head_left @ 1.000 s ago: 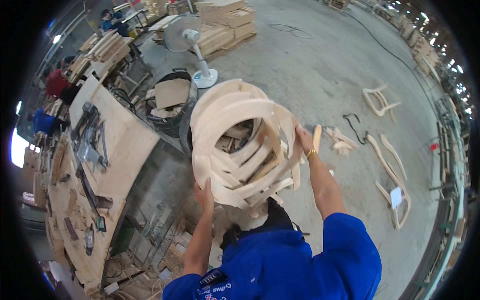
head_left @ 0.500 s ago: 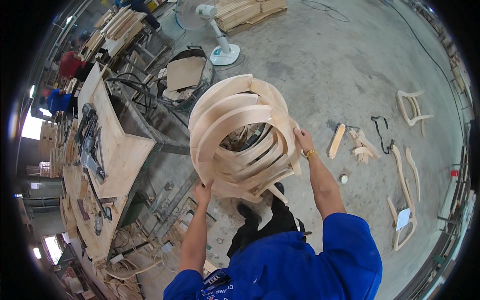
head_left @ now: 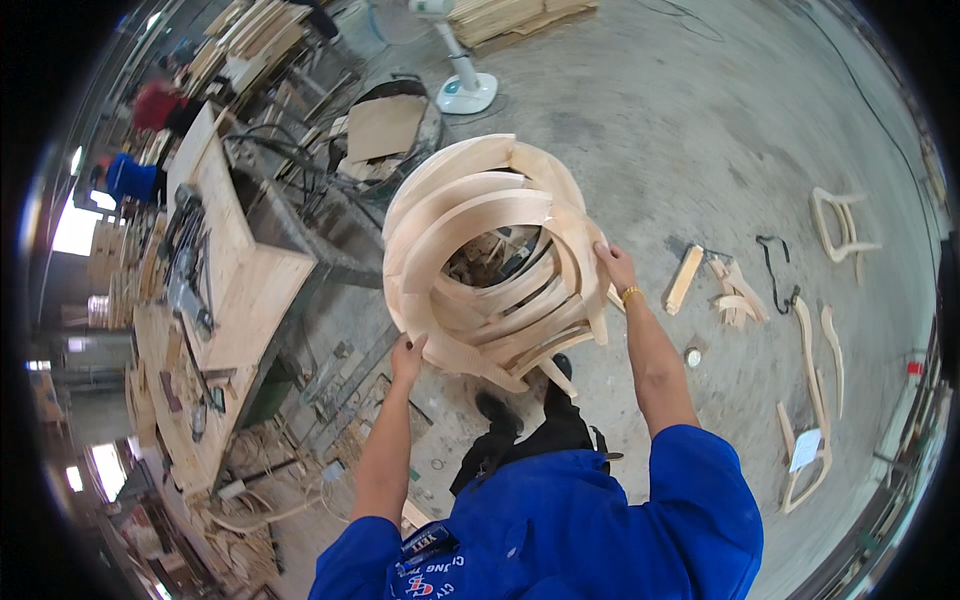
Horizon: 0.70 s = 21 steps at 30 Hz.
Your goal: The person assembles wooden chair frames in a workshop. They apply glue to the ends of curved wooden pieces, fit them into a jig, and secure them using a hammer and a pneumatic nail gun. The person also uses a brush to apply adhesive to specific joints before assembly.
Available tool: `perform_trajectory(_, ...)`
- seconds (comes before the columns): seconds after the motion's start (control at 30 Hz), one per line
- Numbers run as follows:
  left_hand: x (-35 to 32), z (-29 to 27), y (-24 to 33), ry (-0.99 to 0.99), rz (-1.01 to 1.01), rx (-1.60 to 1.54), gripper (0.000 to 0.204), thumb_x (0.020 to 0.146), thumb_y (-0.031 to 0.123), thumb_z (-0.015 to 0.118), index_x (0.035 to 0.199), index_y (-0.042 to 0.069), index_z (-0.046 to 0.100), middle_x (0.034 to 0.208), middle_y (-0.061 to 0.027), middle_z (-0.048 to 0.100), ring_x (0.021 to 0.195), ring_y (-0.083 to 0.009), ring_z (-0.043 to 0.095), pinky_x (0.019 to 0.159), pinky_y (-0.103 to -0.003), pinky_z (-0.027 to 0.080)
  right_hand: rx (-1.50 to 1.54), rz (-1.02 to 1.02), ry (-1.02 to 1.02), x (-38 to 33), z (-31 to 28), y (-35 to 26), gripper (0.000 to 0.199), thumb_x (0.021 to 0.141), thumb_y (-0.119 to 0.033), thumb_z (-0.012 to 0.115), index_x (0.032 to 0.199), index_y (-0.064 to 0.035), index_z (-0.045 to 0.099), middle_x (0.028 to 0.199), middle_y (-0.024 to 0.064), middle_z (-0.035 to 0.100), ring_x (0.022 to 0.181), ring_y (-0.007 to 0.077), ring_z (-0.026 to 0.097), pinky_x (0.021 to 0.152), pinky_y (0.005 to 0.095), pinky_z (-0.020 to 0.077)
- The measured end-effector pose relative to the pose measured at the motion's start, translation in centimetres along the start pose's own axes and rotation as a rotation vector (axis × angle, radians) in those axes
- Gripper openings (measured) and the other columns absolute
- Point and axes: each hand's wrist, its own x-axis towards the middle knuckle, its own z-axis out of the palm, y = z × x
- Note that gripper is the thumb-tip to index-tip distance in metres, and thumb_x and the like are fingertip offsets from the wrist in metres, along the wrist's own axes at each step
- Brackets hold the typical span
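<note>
Between my two hands is a stack of curved, pale wooden frames (head_left: pixel 425 245), rounded like rings with an open centre. At its near left edge my left hand (head_left: pixel 407 360) is closed on the lower rim, thumb on top. My right hand (head_left: pixel 616 266) grips the right side of the stack, fingers partly hidden behind the wood. Through the centre I see scraps below. Short wooden ends stick out from the near side of the stack, above my shoes.
To the left stands a plywood-topped bench (head_left: pixel 255 290) with power tools (head_left: pixel 185 285). Beyond the stack are a scrap-filled bin (head_left: pixel 385 130) and a white fan base (head_left: pixel 468 93). Wood offcuts (head_left: pixel 735 290) and curved chair parts (head_left: pixel 810 370) lie on the floor to the right. Co-workers are at far left.
The view has shifted slightly, so the bench and floor items sit a little further right. The stack is tilted a little differently, with both hands still on it.
</note>
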Motion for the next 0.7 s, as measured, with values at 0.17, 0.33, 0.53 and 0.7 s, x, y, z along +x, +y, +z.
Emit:
perform_trajectory(0.17, 0.6, 0.7, -0.8, 0.050, 0.048, 0.084, 0.036, 0.080, 0.024, 0.064, 0.107, 0.001, 0.058, 0.088, -0.0159, 0.065, 0.082, -0.0288, 0.063, 0.074, -0.037, 0.047, -0.046, -0.034, -0.116, 0.4, -1.2, 0.4, 0.036, 0.082, -0.030, 0.063, 0.100, 0.0013, 0.062, 0.093, 0.0053, 0.063, 0.084, 0.0131, 0.055, 0.077, 0.0281, 0.0428)
perform_trajectory(0.33, 0.2, -0.1, -3.6, 0.112, 0.020, 0.083, 0.038, 0.080, 0.021, 0.062, 0.112, 0.002, 0.056, 0.094, -0.0169, 0.065, 0.087, -0.0310, 0.063, 0.077, -0.039, 0.047, -0.109, -0.026, -0.206, 0.2, 0.3, 0.2, 0.032, 0.082, -0.025, 0.062, 0.100, 0.0018, 0.061, 0.095, 0.0058, 0.062, 0.088, 0.0123, 0.054, 0.078, 0.0265, 0.0420)
perform_trajectory(0.53, -1.0, 0.1, -4.0, 0.150, -0.085, 0.078, 0.039, 0.080, 0.017, 0.062, 0.114, 0.001, 0.056, 0.101, -0.0183, 0.064, 0.095, -0.0331, 0.061, 0.083, -0.040, 0.047, -0.063, -0.084, -0.189, 0.1, 0.6, 2.1, 0.044, 0.082, -0.025, 0.063, 0.117, 0.0004, 0.056, 0.096, 0.0062, 0.060, 0.087, 0.0167, 0.055, 0.079, 0.0303, 0.0439)
perform_trajectory(0.7, -4.0, 2.7, -4.3, 0.422, 0.068, 0.190, 0.033, 0.080, 0.016, 0.061, 0.108, 0.000, 0.060, 0.103, -0.0208, 0.062, 0.098, -0.0369, 0.058, 0.086, -0.041, 0.045, -0.122, 0.063, 0.167, -1.1, -3.0, 7.6, 0.050, 0.083, -0.024, 0.061, 0.126, -0.0009, 0.050, 0.092, 0.0063, 0.059, 0.077, 0.0161, 0.055, 0.060, 0.0297, 0.0467)
